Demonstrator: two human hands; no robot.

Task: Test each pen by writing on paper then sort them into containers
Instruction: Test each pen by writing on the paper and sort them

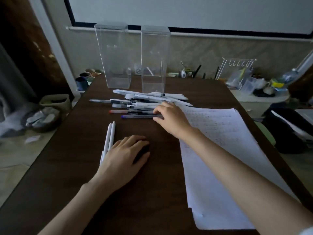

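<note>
A pile of several pens (pixel 144 99), mostly white, lies mid-table in front of two tall clear containers, the left container (pixel 115 56) and the right container (pixel 155 60); both look empty. At the pile's near edge lie a red-tipped pen (pixel 118 111) and a blue-tipped clear pen (pixel 137 116). My right hand (pixel 171 119) reaches over the paper and pinches the right end of the blue-tipped pen between thumb and fingers. Two white pens (pixel 110 136) lie side by side at the left. My left hand (pixel 125 155) rests palm down on the table beside them, holding nothing. Sheets of written-on paper (pixel 220 133) lie at the right.
The dark wooden table (pixel 76 167) ends at the left and right above a cluttered floor. Cups (pixel 84 80) stand off the back left corner. A white wire rack (pixel 237 70) and plastic items crowd the back right. A dark bag (pixel 288 129) sits to the right.
</note>
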